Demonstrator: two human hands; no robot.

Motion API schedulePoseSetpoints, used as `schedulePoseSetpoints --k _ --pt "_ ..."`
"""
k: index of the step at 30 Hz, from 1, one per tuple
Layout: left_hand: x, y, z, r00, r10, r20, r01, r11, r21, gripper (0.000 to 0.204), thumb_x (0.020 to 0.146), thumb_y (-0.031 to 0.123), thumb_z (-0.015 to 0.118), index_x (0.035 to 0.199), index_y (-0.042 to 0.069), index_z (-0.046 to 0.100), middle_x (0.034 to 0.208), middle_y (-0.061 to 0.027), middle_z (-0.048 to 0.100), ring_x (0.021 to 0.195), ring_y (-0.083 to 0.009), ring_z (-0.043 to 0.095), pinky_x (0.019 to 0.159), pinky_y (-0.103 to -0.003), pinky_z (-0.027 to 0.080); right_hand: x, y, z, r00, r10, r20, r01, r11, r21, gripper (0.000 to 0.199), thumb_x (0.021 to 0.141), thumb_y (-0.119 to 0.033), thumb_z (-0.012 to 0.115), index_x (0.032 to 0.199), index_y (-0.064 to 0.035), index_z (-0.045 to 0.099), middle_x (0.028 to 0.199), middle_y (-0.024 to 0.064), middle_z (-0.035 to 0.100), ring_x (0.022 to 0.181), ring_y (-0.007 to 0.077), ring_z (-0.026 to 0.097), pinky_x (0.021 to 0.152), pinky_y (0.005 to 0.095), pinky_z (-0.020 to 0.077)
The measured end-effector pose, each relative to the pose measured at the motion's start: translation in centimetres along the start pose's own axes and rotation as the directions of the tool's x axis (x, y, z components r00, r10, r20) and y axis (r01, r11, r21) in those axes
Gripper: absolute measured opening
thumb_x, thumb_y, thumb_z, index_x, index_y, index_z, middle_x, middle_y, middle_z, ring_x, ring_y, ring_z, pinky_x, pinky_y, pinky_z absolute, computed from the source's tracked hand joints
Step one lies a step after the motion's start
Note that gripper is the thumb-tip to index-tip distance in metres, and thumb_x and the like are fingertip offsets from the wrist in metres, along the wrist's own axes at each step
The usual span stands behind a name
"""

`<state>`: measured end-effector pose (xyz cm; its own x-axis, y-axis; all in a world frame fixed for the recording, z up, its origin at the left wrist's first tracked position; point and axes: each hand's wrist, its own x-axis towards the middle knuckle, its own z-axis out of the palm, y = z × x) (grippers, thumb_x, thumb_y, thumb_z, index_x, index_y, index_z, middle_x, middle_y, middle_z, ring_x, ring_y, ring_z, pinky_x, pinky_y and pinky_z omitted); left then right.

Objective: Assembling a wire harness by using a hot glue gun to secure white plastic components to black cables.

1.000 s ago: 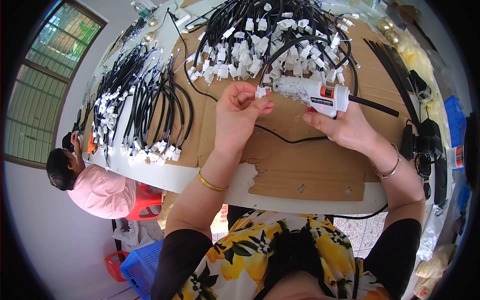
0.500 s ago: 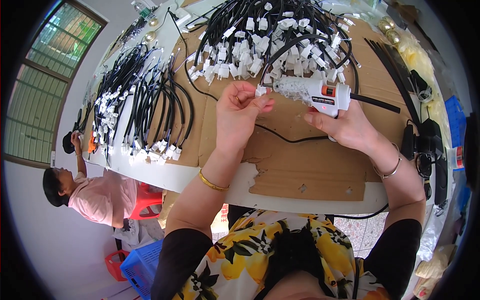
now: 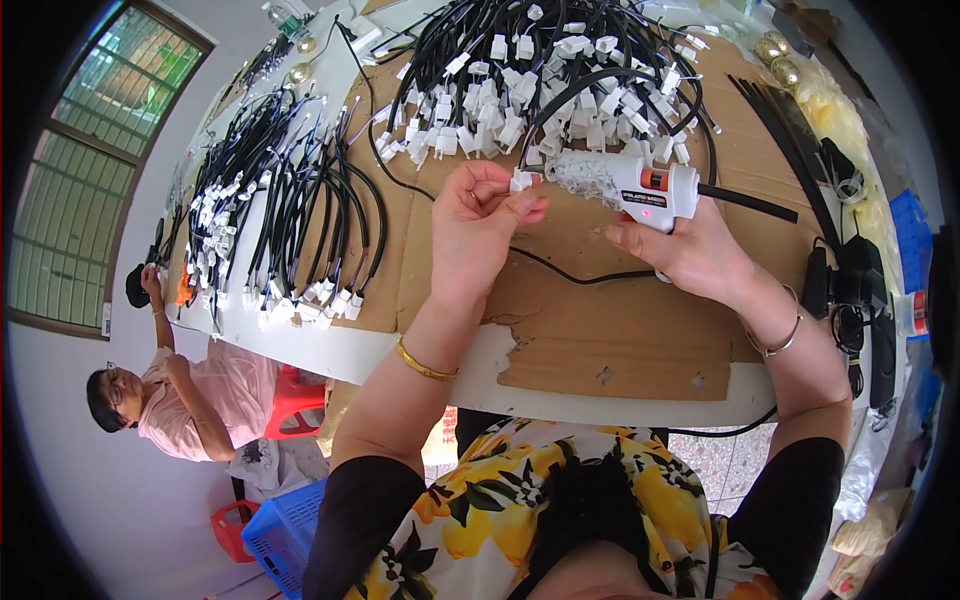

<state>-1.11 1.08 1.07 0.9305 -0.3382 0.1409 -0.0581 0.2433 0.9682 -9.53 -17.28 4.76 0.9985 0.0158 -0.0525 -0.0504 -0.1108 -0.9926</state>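
Note:
Between the fingertips of my left hand [image 3: 480,220] is a small white plastic connector [image 3: 521,181], from which a black cable runs up toward the pile. My right hand [image 3: 690,250] is wrapped round the handle of a white hot glue gun [image 3: 600,180]. A black glue stick [image 3: 748,203] pokes out of its rear, and clear glue strings cling to its front. The nozzle points left, close to the connector; whether they touch I cannot tell. Beyond my hands lies a big heap of black cables with white connectors [image 3: 490,105].
Cardboard [image 3: 620,350] covers much of the white table. More black cables [image 3: 330,210] lie in bundles on the left. Black glue sticks [image 3: 785,150] and a black power adapter [image 3: 860,270] lie on the right. At the far left a person in pink [image 3: 205,400] sits at the table edge.
My hands, the connector and the glue gun stay almost in place. The seated person on the left has turned their head and brought an arm across the body.

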Motion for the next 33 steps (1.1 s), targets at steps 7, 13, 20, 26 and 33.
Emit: schedulePoseSetpoints --k 7,13,20,26,33 --pt "-0.01 0.0 -0.03 1.0 0.011 0.013 -0.011 1.0 0.004 0.018 0.077 -0.007 0.054 0.091 0.0 0.044 0.086 -0.0137 0.059 0.074 -0.021 0.061 0.064 -0.027 0.052 0.19 -0.21 -0.31 1.0 -0.003 0.015 0.004 0.998 -0.067 0.027 0.073 -0.008 0.066 0.093 -0.0008 0.05 0.078 0.0005 0.053 0.068 0.0052 0.048 0.058 0.0201 0.0419" --pt "-0.17 0.52 0.06 1.0 0.0 0.006 0.0 1.0 -0.012 0.015 0.079 -0.004 0.054 0.091 0.0 0.046 0.088 -0.0143 0.059 0.075 -0.0214 0.061 0.066 -0.028 0.052 0.42 0.02 -0.59 0.999 -0.024 0.024 0.025 0.999 -0.041 0.027 0.071 -0.006 0.066 0.092 -0.0017 0.05 0.077 0.0003 0.052 0.066 0.0053 0.048 0.057 0.0204 0.041" --pt "0.15 0.07 -0.21 0.998 0.063 -0.021 -0.063 0.998 -0.008 0.017 0.078 -0.007 0.052 0.093 -0.001 0.044 0.084 -0.012 0.056 0.075 -0.0196 0.061 0.066 -0.026 0.052 0.41 -0.35 -0.6 1.0 -0.026 0.016 0.026 0.999 -0.025 0.026 0.07 -0.005 0.066 0.091 -0.0022 0.049 0.076 -0.0008 0.051 0.065 0.0059 0.047 0.057 0.0208 0.0409" --pt "0.12 0.24 -0.18 0.988 0.126 -0.086 -0.127 0.992 -0.009 0.022 0.076 -0.009 0.054 0.093 -0.001 0.043 0.084 -0.0112 0.056 0.075 -0.0179 0.061 0.066 -0.025 0.051 0.2 -0.61 -0.42 0.998 -0.06 0.017 0.06 0.998 -0.005 0.025 0.071 -0.006 0.066 0.09 -0.0031 0.05 0.075 -0.0006 0.051 0.065 0.0058 0.047 0.058 0.0208 0.041" --pt "0.13 0.04 -0.02 0.981 0.152 -0.121 -0.144 0.987 0.074 0.025 0.073 -0.01 0.058 0.091 0.0 0.044 0.083 -0.0099 0.057 0.073 -0.013 0.059 0.066 -0.023 0.05 0.36 0.02 -0.54 0.999 -0.041 0.02 0.041 0.998 -0.042 0.026 0.071 -0.008 0.067 0.091 -0.0027 0.051 0.075 -0.0004 0.052 0.067 0.006 0.049 0.058 0.0208 0.0418"
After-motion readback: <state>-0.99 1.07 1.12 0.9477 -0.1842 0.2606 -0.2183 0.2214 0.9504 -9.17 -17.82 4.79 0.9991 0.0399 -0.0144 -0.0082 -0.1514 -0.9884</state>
